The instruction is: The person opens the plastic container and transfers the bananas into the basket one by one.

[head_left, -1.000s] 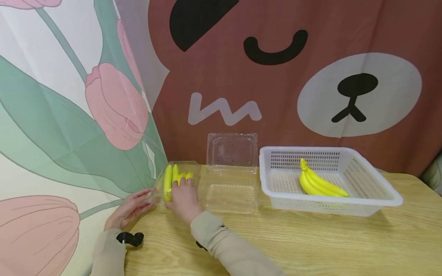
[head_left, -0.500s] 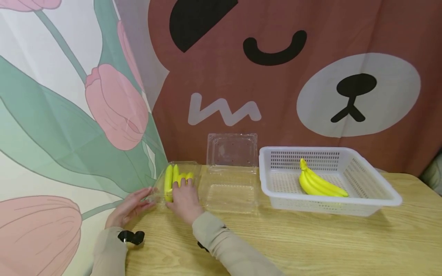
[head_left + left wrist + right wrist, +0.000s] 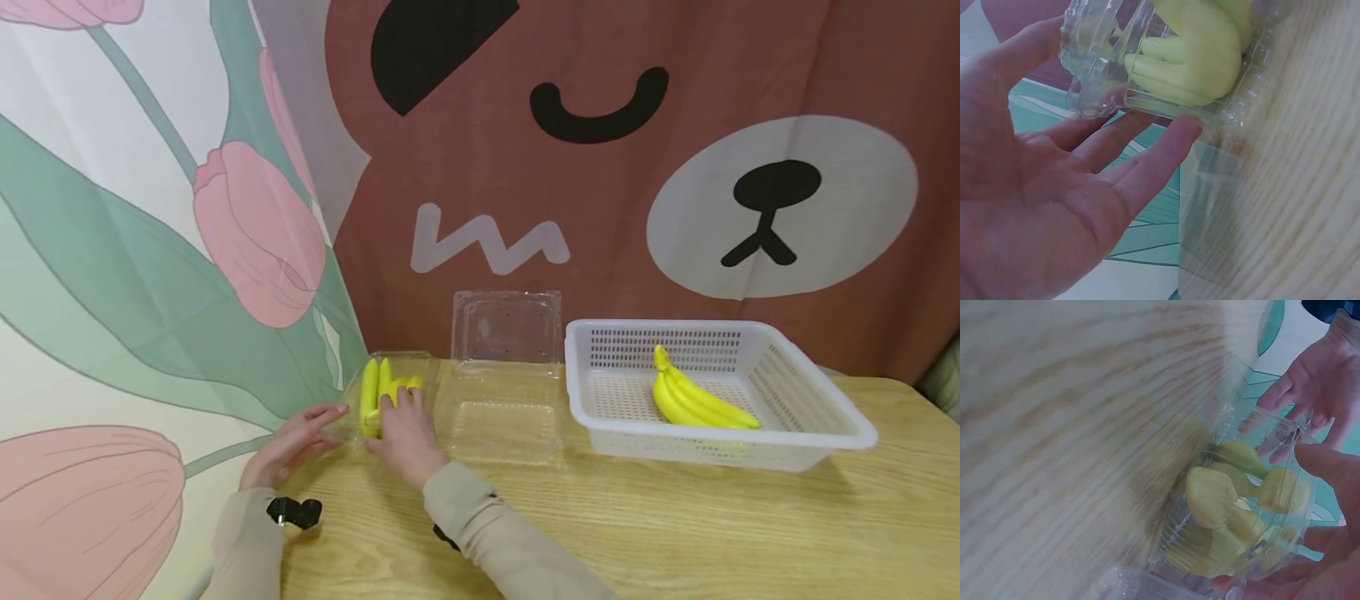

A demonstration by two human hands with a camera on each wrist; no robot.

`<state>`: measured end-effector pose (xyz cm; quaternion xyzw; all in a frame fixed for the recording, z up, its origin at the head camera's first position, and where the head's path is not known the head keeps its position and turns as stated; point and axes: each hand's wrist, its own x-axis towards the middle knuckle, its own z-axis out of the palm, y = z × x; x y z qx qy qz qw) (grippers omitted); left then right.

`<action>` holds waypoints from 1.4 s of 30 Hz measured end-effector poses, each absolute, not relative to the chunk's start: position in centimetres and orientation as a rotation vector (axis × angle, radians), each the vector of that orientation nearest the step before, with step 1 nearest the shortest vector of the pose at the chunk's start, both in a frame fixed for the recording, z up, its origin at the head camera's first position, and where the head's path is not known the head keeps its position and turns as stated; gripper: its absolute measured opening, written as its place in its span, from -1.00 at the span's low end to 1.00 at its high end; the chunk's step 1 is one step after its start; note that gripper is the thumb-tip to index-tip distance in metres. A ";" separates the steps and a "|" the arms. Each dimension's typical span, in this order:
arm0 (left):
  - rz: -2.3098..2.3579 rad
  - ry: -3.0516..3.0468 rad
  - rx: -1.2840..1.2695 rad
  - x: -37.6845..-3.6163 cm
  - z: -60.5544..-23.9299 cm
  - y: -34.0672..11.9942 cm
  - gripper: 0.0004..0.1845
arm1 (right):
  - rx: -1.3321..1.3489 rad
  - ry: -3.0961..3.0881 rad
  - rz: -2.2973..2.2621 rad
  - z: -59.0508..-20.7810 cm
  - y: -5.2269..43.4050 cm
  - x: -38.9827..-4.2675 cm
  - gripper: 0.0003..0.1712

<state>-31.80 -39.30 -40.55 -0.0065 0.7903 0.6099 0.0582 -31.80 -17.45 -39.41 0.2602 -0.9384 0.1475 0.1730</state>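
While clear box (image 3: 390, 392) sits at table edge, right hand (image 3: 405, 433) grip presses lid; left hand (image 3: 296, 446) fingers apart, steadying side.

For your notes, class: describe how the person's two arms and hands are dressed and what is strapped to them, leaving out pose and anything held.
Both arms wear long beige sleeves reaching the wrists. The left hand and right hand are bare: no gloves, and no rings show. A small black device sits at the left wrist; a dark strap edge shows under the right sleeve.
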 end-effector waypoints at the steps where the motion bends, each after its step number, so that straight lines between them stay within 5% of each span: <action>1: 1.848 2.401 -0.029 -31.8 -40.6 -39.3 -0.25 | 0.737 -2.678 0.435 -39.4 -17.4 -31.8 -0.20; 20: 1.902 2.400 -0.084 -31.8 -40.5 -39.1 -0.26 | 0.591 -2.730 1.288 -39.5 -16.4 -32.0 -0.06; 33: 1.933 2.450 -0.015 -31.7 -38.4 -38.2 -0.32 | 0.634 -2.638 1.415 -39.1 -15.5 -32.0 -0.07; 42: 1.947 2.452 -0.005 -31.4 -36.5 -37.5 -0.18 | 0.633 -2.564 1.442 -37.9 -14.7 -31.7 -0.12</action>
